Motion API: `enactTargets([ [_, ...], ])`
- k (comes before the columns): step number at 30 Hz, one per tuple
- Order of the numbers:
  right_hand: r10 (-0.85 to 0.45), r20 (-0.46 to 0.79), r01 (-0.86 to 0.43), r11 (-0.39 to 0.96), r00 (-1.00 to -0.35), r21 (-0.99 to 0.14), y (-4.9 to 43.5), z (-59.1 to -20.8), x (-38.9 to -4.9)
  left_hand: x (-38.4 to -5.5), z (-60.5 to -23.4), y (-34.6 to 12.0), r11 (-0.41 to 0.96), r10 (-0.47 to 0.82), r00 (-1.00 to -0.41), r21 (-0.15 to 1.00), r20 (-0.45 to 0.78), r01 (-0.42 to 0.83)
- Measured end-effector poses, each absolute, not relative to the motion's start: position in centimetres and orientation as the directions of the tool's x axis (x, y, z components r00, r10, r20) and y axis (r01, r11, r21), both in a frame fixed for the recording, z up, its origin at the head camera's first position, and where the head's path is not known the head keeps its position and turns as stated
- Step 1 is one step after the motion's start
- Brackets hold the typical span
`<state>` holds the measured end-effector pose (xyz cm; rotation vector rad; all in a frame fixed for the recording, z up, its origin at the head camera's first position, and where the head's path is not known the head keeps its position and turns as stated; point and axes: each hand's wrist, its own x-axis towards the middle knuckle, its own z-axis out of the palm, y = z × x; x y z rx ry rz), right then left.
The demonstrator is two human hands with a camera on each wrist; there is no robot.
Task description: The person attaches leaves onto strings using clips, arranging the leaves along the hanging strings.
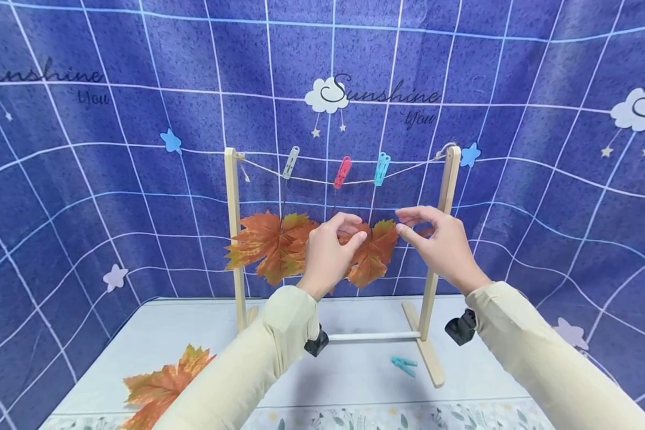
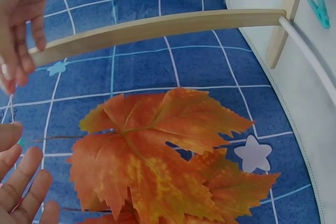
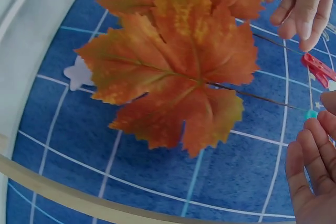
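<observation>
Three clothespins, one pale grey (image 1: 291, 162), one red (image 1: 342, 172) and one light blue (image 1: 381, 169), clip stems of orange maple leaves to a string (image 1: 419, 169). My left hand (image 1: 330, 251) is in front of the hanging leaves, fingers loosely bent with nothing between them; it covers part of the middle leaf. Just right of the right-hand leaf (image 1: 373, 257), my right hand (image 1: 443, 242) is held up with thumb and fingers apart. That leaf (image 3: 184, 77) hangs whole in the right wrist view, its stem running to the light blue clothespin (image 3: 311, 114).
The string spans two wooden posts (image 1: 232, 209) joined low down by a white rod (image 1: 373, 337). On the white table (image 1: 355, 382) lie a loose teal clothespin (image 1: 405, 365) and, front left, another maple leaf (image 1: 163, 385) partly under my left sleeve. A blue checked curtain (image 1: 140, 239) hangs behind.
</observation>
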<state>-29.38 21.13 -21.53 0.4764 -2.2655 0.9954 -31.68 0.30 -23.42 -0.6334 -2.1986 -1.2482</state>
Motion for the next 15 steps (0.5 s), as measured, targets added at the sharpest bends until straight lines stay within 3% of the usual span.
enactTargets([
  [15, -0.023, 0.578, -0.461, 0.631, -0.815, -0.624, 22.2, -26.3, -28.3, -30.8, -24.5, -4.1, 0.414, 0.125, -0.755, 0.658, 0.644, 0.629],
])
